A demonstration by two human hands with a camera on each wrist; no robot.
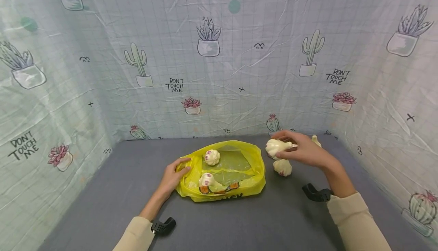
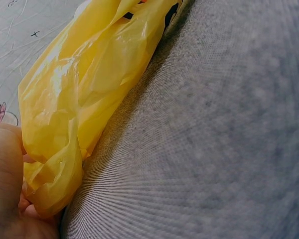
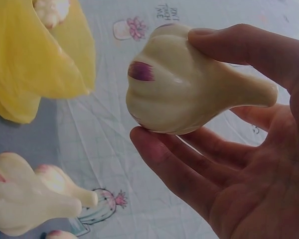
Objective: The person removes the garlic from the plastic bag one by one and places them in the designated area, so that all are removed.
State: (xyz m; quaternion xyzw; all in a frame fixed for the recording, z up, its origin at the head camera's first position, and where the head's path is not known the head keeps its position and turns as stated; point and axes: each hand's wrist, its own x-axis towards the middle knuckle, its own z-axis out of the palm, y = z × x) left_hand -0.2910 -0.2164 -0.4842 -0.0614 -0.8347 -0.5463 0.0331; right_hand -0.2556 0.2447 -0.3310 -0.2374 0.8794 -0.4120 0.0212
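Grips the yellow bag point(image 1: 259, 163) by its left edge with the left hand point(image 1: 172, 178), left of centre in the head view, probably to hold the mouth wide and steady. Pinches 1 garlic bulb point(image 1: 275, 147) between thumb and fingers of the right hand point(image 1: 305, 150), right of centre, near the bag's right rim; takes it by the round body, stem toward the palm, perhaps for a surer grip. See 2 bagged bulbs point(image 1: 212, 157) apart at centre, and at least 2 outer bulbs point(image 1: 282, 167) on the worktop point(image 1: 273, 220) at right, seemingly grouped for easy reach.
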